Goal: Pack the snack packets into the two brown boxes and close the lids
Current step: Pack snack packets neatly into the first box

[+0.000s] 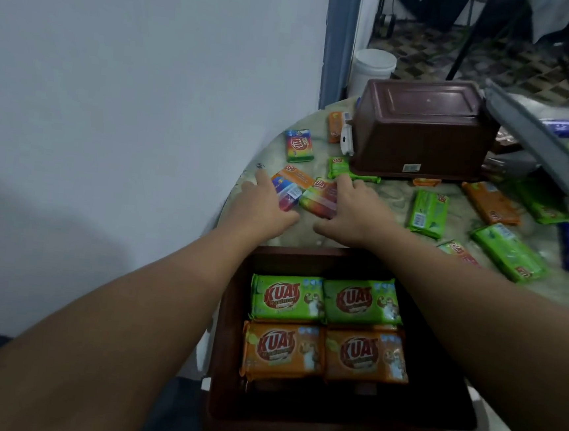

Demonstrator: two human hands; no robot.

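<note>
Open brown plastic box (pixel 225 365) nearest, two green and two orange packets inside. Second brown plastic box (pixel 417 130) tipped on side farther back. Left hand (pixel 263 206) grasps multicoloured snack packet (pixel 286 195); right hand (pixel 352 211) grasps neighbouring rainbow-coloured packet (pixel 320 198).

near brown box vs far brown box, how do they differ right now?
The near brown box sits upright and open, holding two green and two orange packets. The far brown box lies tipped, base facing the camera, its grey lid swung open to the side; its contents are hidden. Both are brown plastic on the same table.
</note>
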